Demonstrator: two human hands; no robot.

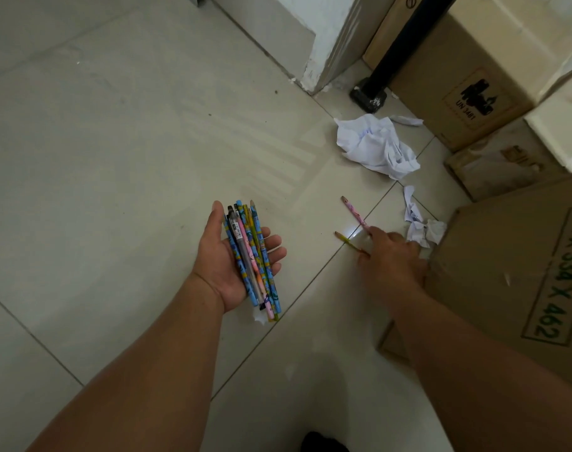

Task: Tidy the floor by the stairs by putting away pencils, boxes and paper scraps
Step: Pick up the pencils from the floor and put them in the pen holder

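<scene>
Bare-skinned, the left hand [237, 259] lies palm up and open, cradling a bundle of pencils [253, 261] across the palm and loosely curled fingers; nothing is pinched. The bundle's long axis runs away from the person, tips toward the far wall, butt ends overhanging the heel of the hand. Its slim round shafts carry blue, yellow and pink printed patterns, with one grey pen-like barrel among them. The right hand [392, 256] reaches palm down to the floor, fingertips touching the near ends of two loose pencils; whether it grips them cannot be told. The pink pencil [354, 213] and the yellow-green pencil [347, 240] lie nearly parallel on the glossy pale tile floor [115, 158], points aimed up and left. Just beyond the right hand sit small paper scraps [419, 223], white and creased, and farther off a large crumpled sheet [377, 145]. Brown corrugated cardboard boxes [506, 272] stand along the right.
</scene>
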